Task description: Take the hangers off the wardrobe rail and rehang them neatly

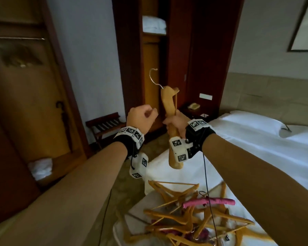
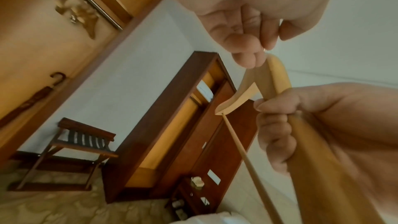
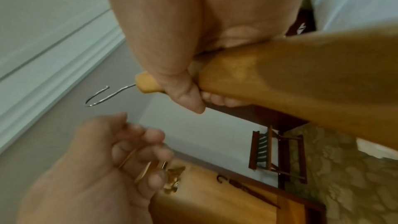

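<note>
The wooden hanger (image 1: 169,110) stands nearly upright in front of the person, its long axis running from low and near to high and far. Its metal hook (image 1: 154,77) is at the top and curls over toward the left, with the open wardrobe (image 1: 155,55) beyond it. The hanger's lower end hangs below the wrist, above the near corner of the bed (image 1: 256,157). In the left wrist view a thin crossbar (image 2: 241,151) runs down from the hanger's far tip.

The right hand (image 1: 176,124) is wrapped round the hanger's lower arm, with fingers curled round the wood and the thumb pressed along it, as the right wrist view (image 3: 183,91) shows. The right forearm reaches in from the near right, with the wrist raised.

The left hand (image 1: 141,118) is held just left of the hanger at about the same height, not touching the wood in the head view. Its fingers (image 3: 150,135) are loosely curled toward the palm and grip nothing that can be made out. The left forearm reaches in from the near left.

A tangled pile of hangers (image 1: 194,215) lies on the near end of the bed, mostly wooden, with a pink padded hanger (image 1: 210,202) across the top. On the far left, a wardrobe rail (image 1: 16,38) shows in another open wardrobe, with blurred hangers below it. An umbrella (image 1: 63,119) hangs on that wardrobe's door and a luggage rack (image 1: 105,125) stands against the wall.
</note>
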